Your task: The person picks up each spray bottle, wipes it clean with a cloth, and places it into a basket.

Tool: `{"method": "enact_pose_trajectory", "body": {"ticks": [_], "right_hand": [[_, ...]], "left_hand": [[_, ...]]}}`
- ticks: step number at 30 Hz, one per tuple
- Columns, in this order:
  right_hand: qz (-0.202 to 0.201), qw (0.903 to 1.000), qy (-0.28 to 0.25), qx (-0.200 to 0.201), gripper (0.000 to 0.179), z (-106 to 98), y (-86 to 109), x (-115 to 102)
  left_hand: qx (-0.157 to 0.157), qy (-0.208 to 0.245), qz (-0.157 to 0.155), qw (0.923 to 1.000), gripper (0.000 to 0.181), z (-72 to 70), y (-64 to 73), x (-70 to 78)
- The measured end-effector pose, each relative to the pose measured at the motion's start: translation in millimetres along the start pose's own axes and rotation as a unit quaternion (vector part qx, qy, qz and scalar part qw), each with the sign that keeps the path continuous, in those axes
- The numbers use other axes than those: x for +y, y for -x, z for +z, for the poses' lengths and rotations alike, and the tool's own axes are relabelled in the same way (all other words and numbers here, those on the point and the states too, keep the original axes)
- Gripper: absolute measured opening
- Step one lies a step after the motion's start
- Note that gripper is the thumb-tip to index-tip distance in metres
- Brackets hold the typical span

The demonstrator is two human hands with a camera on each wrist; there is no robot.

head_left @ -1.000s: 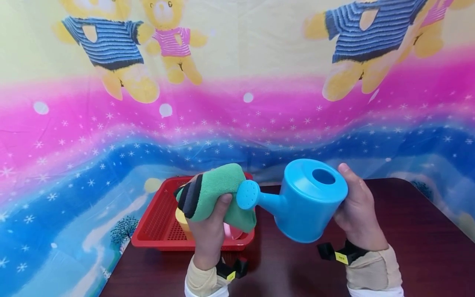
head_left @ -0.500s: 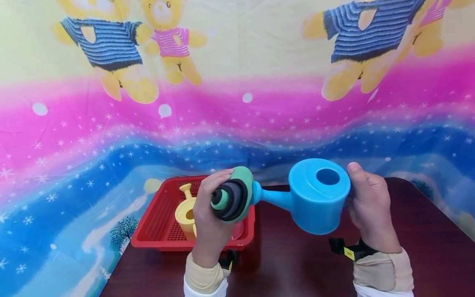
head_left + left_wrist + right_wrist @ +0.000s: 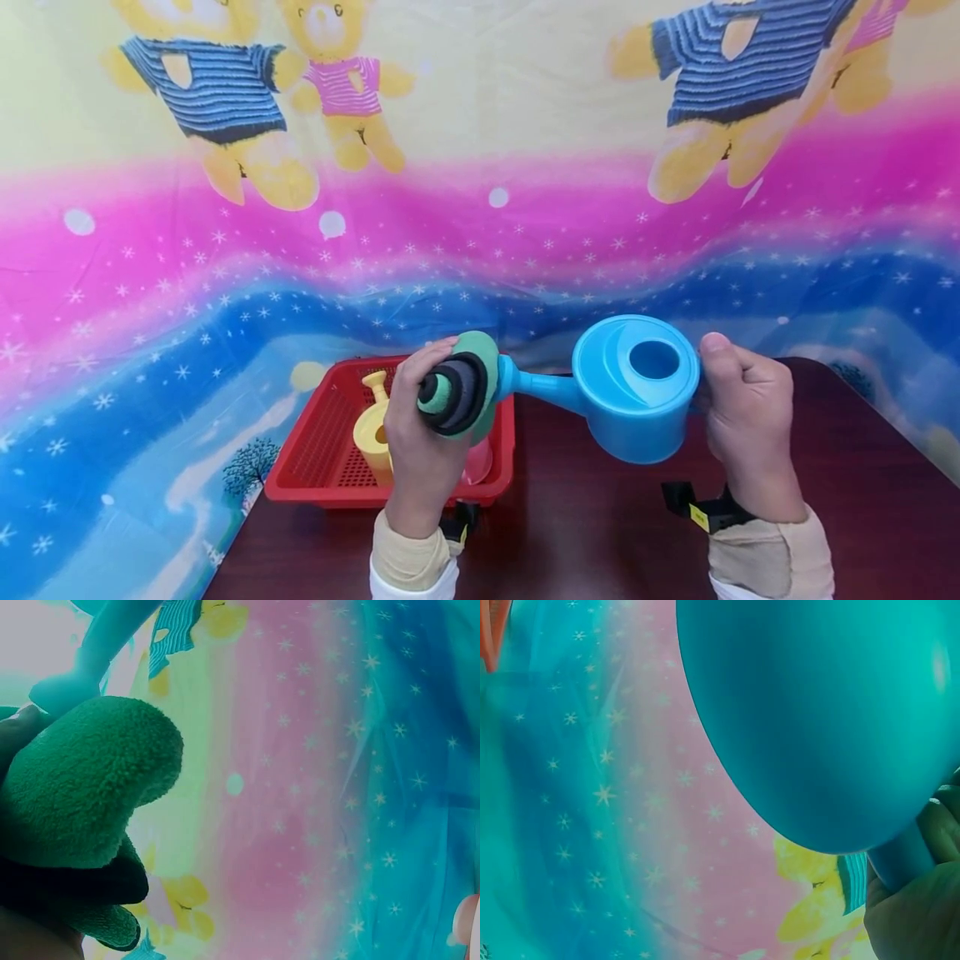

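My right hand grips the handle of a blue toy watering can, holding it in the air above the table. The handle shows inside the fist in the right wrist view. In my left hand is a bunched green cloth with black and grey stripes, wrapped against the can's sprinkler head at the spout's end. The cloth and fingers mostly hide that head in the head view. The left wrist view shows the green cloth touching the flared blue spout end.
A red plastic basket stands on the dark table, left of centre, behind my left hand. Inside it are a yellow watering can and a pink item, partly hidden. A patterned curtain hangs behind the table.
My left hand turned and brought the cloth round the sprinkler head. The can's spout has levelled. My right hand moved slightly right, then the can came a little back left.
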State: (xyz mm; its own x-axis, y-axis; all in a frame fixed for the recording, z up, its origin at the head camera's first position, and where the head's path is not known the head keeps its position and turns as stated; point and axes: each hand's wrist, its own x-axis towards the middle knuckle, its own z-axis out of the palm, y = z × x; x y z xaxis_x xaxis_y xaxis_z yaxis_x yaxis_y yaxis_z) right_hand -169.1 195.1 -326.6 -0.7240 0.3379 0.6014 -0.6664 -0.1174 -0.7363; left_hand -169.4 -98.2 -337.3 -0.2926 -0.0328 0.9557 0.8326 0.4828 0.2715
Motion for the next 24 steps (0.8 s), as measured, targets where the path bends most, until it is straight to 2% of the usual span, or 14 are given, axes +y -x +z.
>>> {"method": "enact_pose_trajectory", "body": {"ticks": [6, 13, 18, 20, 24], "right_hand": [[-0.023, 0.9994, 0.025, 0.008, 0.057, -0.4, -0.1, 3.6], [-0.052, 0.9962, 0.070, 0.010, 0.059, 2.7, -1.8, 9.0], [-0.037, 0.9990, 0.020, 0.014, 0.058, 12.3, 0.3, 11.0], [-0.027, 0.9993, -0.021, 0.013, 0.059, 18.4, 1.8, 11.3], [-0.011, 0.9966, -0.082, 0.003, 0.060, 32.1, 6.2, 9.2]], "left_hand": [[-0.011, -0.019, -0.022, 0.9995, 0.064, 1.5, 0.6, 0.9], [-0.031, -0.004, -0.034, 0.9989, 0.063, 6.2, 0.7, 6.3], [-0.013, -0.004, -0.032, 0.9994, 0.063, 7.5, 0.7, 7.5], [-0.004, -0.001, -0.030, 0.9995, 0.064, 7.5, 0.7, 7.7], [-0.012, 0.014, -0.029, 0.9994, 0.064, 10.1, 1.8, 10.2]]}}
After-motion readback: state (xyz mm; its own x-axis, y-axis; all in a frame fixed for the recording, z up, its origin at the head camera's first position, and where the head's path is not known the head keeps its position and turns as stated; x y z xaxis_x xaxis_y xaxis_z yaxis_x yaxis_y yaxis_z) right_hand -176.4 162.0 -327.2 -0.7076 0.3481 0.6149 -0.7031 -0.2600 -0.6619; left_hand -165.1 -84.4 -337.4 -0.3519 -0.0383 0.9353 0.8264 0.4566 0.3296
